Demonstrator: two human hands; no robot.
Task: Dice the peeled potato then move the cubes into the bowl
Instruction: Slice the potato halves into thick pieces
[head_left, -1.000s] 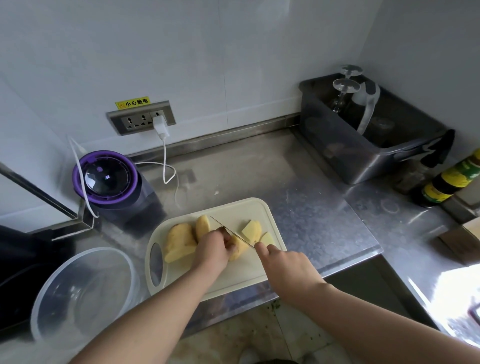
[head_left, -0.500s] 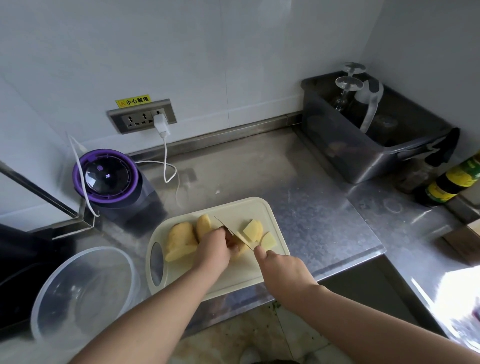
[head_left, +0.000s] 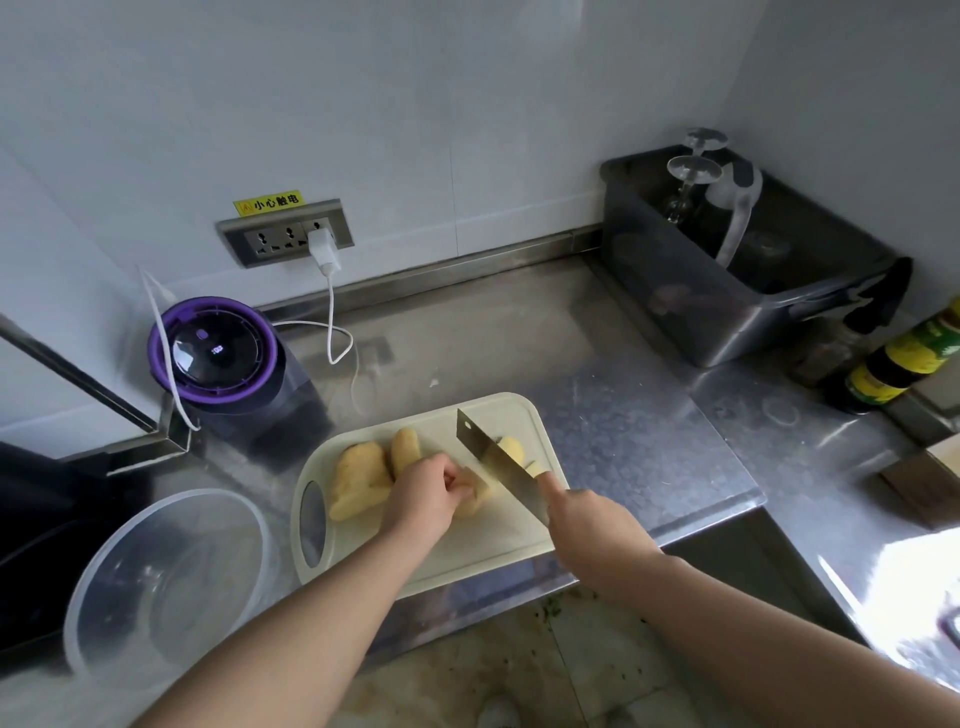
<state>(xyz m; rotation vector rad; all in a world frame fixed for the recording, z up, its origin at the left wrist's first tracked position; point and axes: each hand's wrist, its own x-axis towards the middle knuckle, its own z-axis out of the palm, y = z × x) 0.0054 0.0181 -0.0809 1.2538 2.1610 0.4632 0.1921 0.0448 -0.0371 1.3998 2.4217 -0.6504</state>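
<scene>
On the cream cutting board (head_left: 483, 545) lie two large pieces of peeled potato (head_left: 361, 480) at the left. My left hand (head_left: 423, 496) holds down a smaller potato piece (head_left: 475, 496) with curled fingers. My right hand (head_left: 592, 527) grips the handle of a cleaver (head_left: 493, 460), whose blade is tilted up just right of that piece. Cut chunks (head_left: 511, 449) lie behind the blade. A clear, empty plastic bowl (head_left: 98, 582) stands at the lower left, beside the board.
A purple-lidded appliance (head_left: 221, 356) with a white cable stands behind the board. A dark bin (head_left: 727, 291) holding glasses sits at the back right, and a sauce bottle (head_left: 901, 361) beside it. The steel counter's front edge runs just below the board.
The cleaver has lifted and tilted, so its flat side now shows. My left hand has stayed on the potato piece.
</scene>
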